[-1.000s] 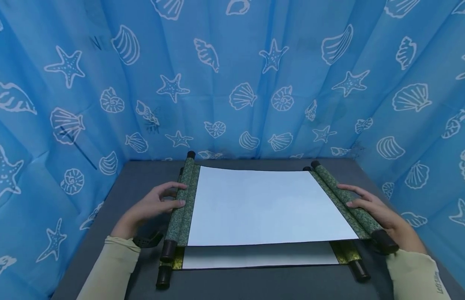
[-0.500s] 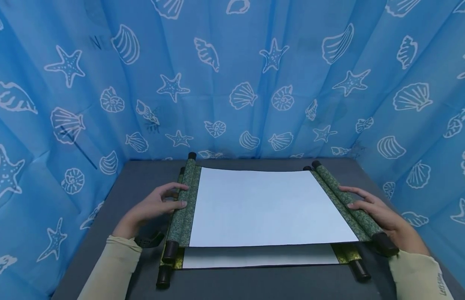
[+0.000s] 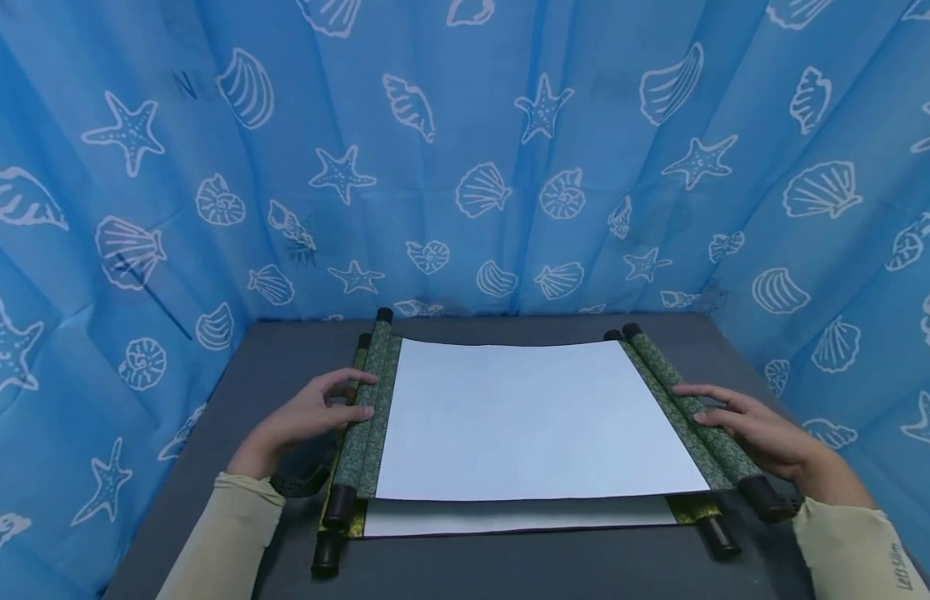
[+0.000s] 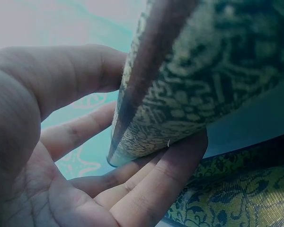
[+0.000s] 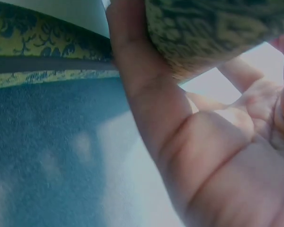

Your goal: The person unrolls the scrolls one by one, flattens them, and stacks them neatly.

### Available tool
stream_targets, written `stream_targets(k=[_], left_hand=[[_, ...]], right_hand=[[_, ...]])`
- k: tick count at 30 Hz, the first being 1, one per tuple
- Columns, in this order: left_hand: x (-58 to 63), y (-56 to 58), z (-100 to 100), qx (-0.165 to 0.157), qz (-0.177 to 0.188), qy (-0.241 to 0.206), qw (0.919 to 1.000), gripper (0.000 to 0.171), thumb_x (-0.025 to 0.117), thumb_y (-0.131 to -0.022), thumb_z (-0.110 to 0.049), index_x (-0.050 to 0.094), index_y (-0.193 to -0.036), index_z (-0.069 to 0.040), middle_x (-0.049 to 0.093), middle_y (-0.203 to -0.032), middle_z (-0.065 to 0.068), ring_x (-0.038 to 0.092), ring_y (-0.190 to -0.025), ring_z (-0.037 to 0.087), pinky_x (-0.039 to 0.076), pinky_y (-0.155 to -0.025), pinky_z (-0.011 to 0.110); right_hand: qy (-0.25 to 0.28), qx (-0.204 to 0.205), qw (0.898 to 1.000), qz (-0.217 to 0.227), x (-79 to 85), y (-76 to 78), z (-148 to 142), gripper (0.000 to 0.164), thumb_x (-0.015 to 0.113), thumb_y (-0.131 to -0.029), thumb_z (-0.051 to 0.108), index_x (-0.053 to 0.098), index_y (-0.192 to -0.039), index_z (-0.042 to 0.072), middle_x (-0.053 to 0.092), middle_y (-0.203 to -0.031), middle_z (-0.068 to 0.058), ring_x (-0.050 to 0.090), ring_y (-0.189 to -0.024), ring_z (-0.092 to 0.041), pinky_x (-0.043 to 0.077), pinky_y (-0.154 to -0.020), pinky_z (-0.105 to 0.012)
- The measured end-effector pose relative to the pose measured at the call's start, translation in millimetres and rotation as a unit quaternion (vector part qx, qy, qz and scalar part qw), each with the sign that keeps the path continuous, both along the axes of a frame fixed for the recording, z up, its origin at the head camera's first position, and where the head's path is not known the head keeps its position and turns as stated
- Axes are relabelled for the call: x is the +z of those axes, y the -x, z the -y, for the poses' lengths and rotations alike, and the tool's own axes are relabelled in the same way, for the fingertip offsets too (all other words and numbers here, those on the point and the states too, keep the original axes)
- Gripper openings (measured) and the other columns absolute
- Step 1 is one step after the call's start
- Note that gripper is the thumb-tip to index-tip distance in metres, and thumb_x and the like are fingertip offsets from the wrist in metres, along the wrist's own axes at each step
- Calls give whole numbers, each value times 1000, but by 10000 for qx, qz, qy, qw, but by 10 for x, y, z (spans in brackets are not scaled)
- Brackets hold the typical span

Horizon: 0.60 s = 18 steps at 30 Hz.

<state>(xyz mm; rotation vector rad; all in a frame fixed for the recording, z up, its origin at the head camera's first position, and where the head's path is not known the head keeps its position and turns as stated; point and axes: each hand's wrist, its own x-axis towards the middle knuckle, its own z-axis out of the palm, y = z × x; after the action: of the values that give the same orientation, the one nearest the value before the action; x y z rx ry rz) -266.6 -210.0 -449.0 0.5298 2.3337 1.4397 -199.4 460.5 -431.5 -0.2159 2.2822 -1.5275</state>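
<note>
A blank white hanging scroll with green patterned borders (image 3: 536,425) is held partly unrolled above the table. My left hand (image 3: 307,417) grips its left roll, thumb on top; in the left wrist view, fingers curve beneath the green roll (image 4: 180,104). The right roll (image 3: 690,400) is gripped by my right hand (image 3: 772,442), with fingers under the patterned cloth in the right wrist view. Below lies a second scroll with yellow borders (image 3: 690,507), its white sheet mostly covered by the upper one. Both scrolls have dark rod ends.
The dark grey table (image 3: 555,571) extends around both scrolls. A blue curtain (image 3: 435,208) printed with white shells and starfish hangs behind and along both sides.
My right hand and the right roll have come slightly down toward the near side. The upper sheet now sags a little, its near edge lower. My left hand has barely moved.
</note>
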Motion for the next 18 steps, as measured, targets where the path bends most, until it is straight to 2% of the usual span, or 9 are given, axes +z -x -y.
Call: stream_targets(k=[2,3,8,11,13,14,16,18], left_hand=[[0,0,-1,-3,-9,8,10000,59,74,-103,-29,52,-155,-13,40,-160,20,56,-128,37,56,-98,53],[-1,0,-1,-5,-18,19,10000,59,73,-103,-29,52,-155,-13,40,-160,20,56,-129,37,56,-97,52],[-18,-12,-6,-22,-21,26,10000,57,73,-103,-30,53,-154,-15,40,-160,19,54,-129,38,56,-93,48],[-28,-15,-20,-22,2,20,10000,58,74,-102,-31,54,-154,-16,40,-160,18,52,-129,37,55,-89,44],[-31,-14,-24,-34,12,34,10000,58,74,-102,-32,54,-154,-17,40,-161,18,51,-129,37,54,-87,43],[-31,-12,-27,-20,17,47,10000,58,75,-102,-32,54,-154,-17,40,-160,18,52,-128,36,54,-86,42],[-29,-9,-31,-22,17,50,10000,58,74,-102,-32,54,-154,-17,42,-158,19,54,-122,35,54,-83,42],[-30,-3,-33,-3,46,62,10000,59,75,-101,-32,54,-154,-17,45,-155,20,60,-112,32,55,-81,41]], right_hand=[[-37,97,9999,9,5,-4,-12,55,48,-114,21,34,-165,7,25,-163,13,31,-125,29,8,-112,-85],[-41,140,9999,46,8,-6,-20,54,47,-115,21,34,-165,6,26,-162,15,32,-121,31,8,-112,-85],[-180,307,9987,365,26,-16,-81,54,46,-115,22,35,-166,8,24,-157,22,31,-124,30,13,-117,-83],[-334,421,9975,459,28,-12,-123,53,47,-115,21,36,-166,10,25,-160,19,35,-124,29,31,-116,-76],[-411,526,9967,464,21,-7,-142,54,49,-114,19,36,-166,8,23,-167,10,39,-125,26,41,-113,-67],[-492,528,9962,480,18,-5,-146,54,50,-114,19,36,-166,10,23,-168,9,40,-126,24,46,-110,-61],[-593,540,9957,473,5,-4,-147,56,54,-112,18,37,-165,10,22,-168,8,42,-143,4,51,-106,-54],[-664,558,9952,455,-7,-8,-141,59,56,-111,16,36,-166,9,24,-163,17,34,-156,-29,52,-101,-50]])
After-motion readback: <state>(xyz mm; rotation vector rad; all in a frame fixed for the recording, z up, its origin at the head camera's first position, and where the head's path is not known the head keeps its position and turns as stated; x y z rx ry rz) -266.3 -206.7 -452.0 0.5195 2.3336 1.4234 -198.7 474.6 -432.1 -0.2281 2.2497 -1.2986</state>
